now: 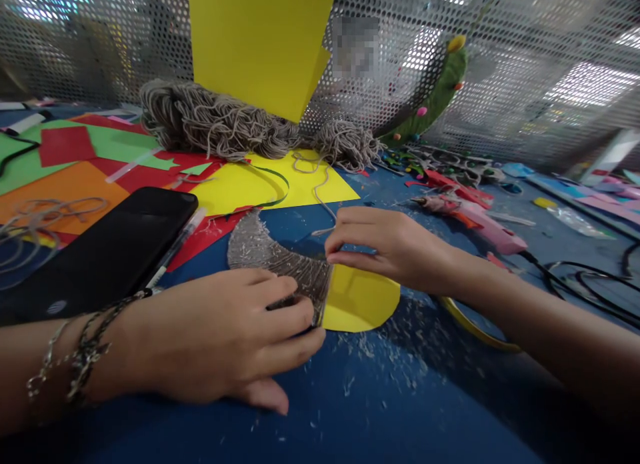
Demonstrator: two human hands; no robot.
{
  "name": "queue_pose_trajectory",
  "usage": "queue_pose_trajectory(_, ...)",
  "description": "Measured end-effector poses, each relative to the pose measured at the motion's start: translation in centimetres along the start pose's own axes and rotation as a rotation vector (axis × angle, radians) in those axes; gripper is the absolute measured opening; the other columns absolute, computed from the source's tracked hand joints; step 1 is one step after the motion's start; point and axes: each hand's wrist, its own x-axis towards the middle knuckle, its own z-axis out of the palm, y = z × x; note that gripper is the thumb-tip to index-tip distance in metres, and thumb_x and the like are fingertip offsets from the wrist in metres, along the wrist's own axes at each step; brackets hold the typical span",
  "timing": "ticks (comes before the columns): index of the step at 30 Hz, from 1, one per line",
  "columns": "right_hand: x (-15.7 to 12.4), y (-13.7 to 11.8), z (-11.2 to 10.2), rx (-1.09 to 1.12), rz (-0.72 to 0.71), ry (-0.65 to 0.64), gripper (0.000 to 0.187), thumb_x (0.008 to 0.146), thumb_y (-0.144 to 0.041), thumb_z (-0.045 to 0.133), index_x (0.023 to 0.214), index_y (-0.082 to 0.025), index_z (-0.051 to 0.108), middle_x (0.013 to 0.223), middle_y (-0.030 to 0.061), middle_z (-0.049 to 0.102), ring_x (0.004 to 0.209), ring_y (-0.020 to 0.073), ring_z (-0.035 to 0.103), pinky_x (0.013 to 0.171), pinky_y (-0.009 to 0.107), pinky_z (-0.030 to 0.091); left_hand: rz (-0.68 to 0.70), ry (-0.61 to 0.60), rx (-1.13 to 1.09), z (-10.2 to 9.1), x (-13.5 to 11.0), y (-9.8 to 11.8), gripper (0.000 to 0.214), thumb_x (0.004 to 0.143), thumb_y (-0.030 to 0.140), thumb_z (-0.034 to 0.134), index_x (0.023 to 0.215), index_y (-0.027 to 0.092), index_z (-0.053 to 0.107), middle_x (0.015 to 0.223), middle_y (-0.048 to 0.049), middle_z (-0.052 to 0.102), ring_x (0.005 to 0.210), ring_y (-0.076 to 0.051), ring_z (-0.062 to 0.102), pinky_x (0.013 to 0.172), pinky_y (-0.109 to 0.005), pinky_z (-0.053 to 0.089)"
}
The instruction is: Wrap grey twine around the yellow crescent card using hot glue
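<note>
Perforated sheeting (510, 84) backs a blue table (360, 411) bearing partly yarn-covered card (305, 269)

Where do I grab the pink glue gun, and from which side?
Probably take the glue gun by its pink end beside the black cord, coming from the near right: it lies with its narrow nozzle pointing left, away from that end.

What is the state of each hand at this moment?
Left hand: open, resting on the yarn-covered piece.
Right hand: closed, apparently pinching a yarn strand.
</note>
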Motion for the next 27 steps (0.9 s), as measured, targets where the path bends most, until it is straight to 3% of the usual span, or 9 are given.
queue_pose_trajectory(15, -0.3, 1.0, -0.4, 0.047, 0.021, -0.049, 0.017, 0.087, -0.031, 0.052, 0.079, -0.016, 0.057, 0.078, 0.0018, 0.053, 0.072, 0.0101, 0.048, 0.067, 0.023, 0.038, 0.004, 0.017, 0.025, 0.1, -0.1, 0.2, 0.036, 0.087, 0.047, 0.049, 0.106, 0.018, 0.057, 0.101, -0.0111, 0.064, 0.087, -0.028, 0.059, 0.067, -0.038, 0.050)
queue_pose_trajectory(27, -0.3, 1.2, -0.7, 0.113, 0.059, -0.086, 0.017, 0.085, -0.031, 0.054, 0.078, -0.016, 0.058, 0.078, 0.0017, 0.055, 0.073, 0.0103, 0.049, 0.068, 0.023, 0.038, 0.024, 0.014, 0.034, -0.2, -0.1, 0.0, 0.041, 0.088, 0.047, 0.048, 0.109, 0.014, 0.061, 0.102, -0.0119, 0.066, 0.087, -0.027, 0.061, 0.065, -0.035, 0.052)
